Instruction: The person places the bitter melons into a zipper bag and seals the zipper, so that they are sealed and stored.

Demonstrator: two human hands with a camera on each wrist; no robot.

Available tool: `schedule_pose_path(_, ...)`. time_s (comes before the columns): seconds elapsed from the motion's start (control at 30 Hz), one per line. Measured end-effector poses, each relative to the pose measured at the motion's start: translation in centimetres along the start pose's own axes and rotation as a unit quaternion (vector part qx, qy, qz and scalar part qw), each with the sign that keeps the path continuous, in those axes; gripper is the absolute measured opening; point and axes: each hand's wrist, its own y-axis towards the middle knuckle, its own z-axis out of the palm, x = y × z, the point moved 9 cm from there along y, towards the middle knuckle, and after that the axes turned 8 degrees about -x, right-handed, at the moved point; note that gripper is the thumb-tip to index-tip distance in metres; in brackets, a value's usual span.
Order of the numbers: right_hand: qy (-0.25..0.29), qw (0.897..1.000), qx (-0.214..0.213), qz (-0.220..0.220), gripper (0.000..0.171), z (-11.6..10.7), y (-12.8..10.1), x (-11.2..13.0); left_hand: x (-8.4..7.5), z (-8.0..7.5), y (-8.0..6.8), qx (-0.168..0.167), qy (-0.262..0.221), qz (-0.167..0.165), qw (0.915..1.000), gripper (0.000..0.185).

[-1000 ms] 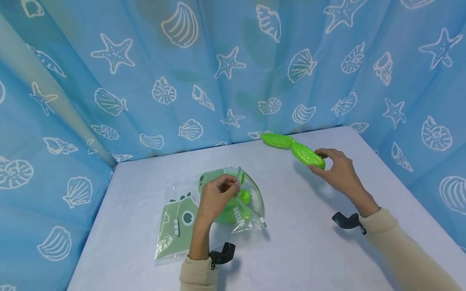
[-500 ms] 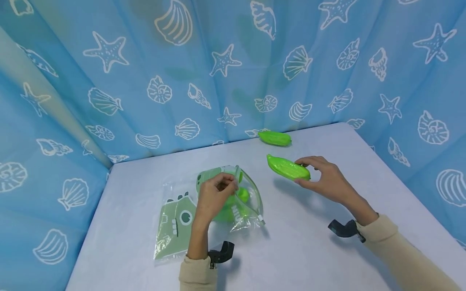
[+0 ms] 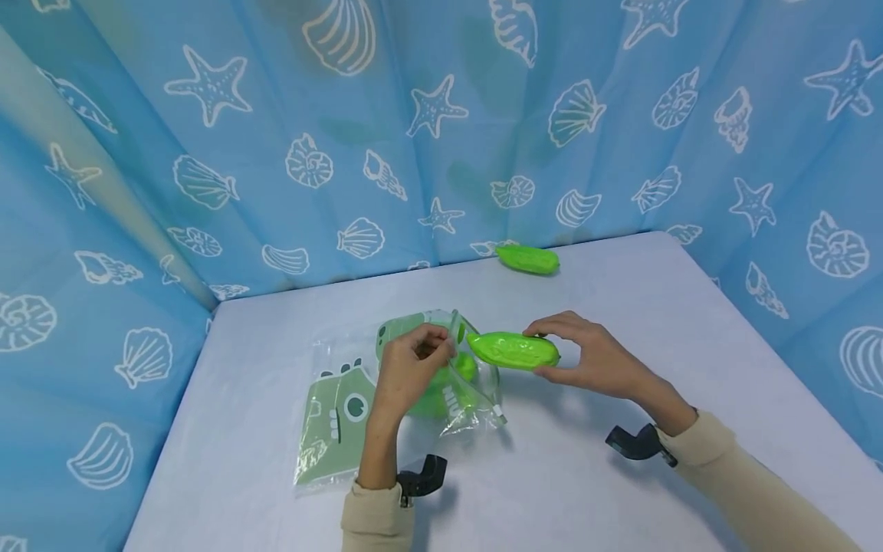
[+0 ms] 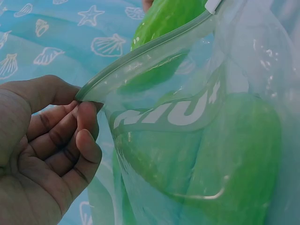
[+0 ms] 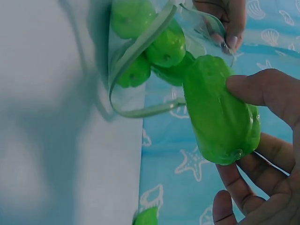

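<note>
My left hand pinches the top rim of a clear zip bag with green print between thumb and fingers. The bag's mouth gapes toward the right, with a slider at one end. Several bright green bitter melons lie inside. My right hand grips another glossy, ridged bitter melon by its blunt end, thumb on one side and fingers on the other. In the head view its pointed tip overlaps the bag's opening. The right wrist view shows the held melon right at the rim.
One more bitter melon lies near the table's back edge. A flat clear bag with a green cartoon face lies left of the zip bag, partly behind my left forearm. A blue shell-print curtain hangs behind the white table.
My right hand has carried its bitter melon left and toward me, from near the one at the back to the bag's mouth. My left hand keeps its pinch on the rim.
</note>
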Motion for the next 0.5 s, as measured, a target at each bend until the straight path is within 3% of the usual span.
schedule_pose_path(0.13,0.024,0.999,0.011,-0.021,0.049,0.9,0.8,0.7,-0.5,-0.2,0.3,-0.001,0.006,0.005,1.0,0.015)
schedule_pose_path(0.3,0.037,0.999,0.023,-0.022,0.048,2.0,1.1,1.3,1.3,0.3,0.5,0.0,0.012,0.009,0.9999,0.015)
schedule_pose_path(0.5,0.035,0.998,0.032,-0.039,0.049,3.0,1.9,2.3,2.0,0.2,0.3,-0.007,0.019,0.006,0.9998,0.012)
